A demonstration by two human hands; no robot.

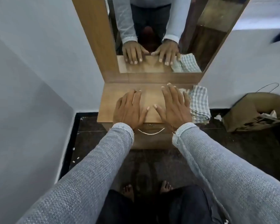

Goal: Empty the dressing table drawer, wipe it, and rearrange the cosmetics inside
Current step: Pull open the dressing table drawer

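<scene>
We are resting our left hand (131, 109) flat on the dressing table top (108, 101), fingers straight and slightly apart. The drawer (152, 139), closed, is sitting below, handle (151, 132) untouched. Our right hand (173, 106) is lying flat too, fingers spread, just beside the checked cloth (199, 103). Pulling the drawer carelessly, we are risking cosmetics falling; we cannot see them.

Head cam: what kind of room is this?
Most likely a bedroom or dressing corner in a home. A small wooden dressing table with a tall mirror stands against a white wall, a drawer handle shows at its front, and a folded checked cloth lies on top.
</scene>
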